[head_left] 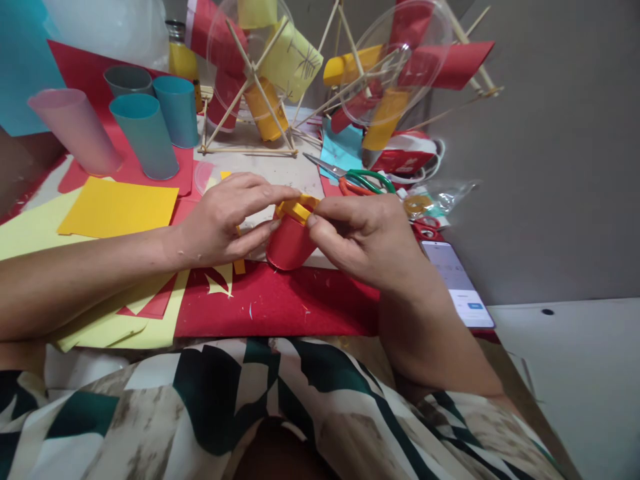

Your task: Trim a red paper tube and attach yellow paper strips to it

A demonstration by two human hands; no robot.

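A small red paper cup [291,248] stands near the front of the table between my hands. Around its top lies a yellow-orange paper strip [295,211], bent into a ring. My left hand [235,217] has its fingers and thumb on the left side of the strip at the rim. From the right, my right hand [363,230] pinches the strip between thumb and forefinger. Whether the strip is fixed to the cup, I cannot tell.
Behind stands a stick-and-paper wheel model [253,73]. Scissors [350,175] lie behind my right hand, and a phone [457,283] rests at the right edge. Several plastic cups [145,137] stand back left, beyond a yellow paper sheet [120,207]. Paper scraps [220,280] lie in front.
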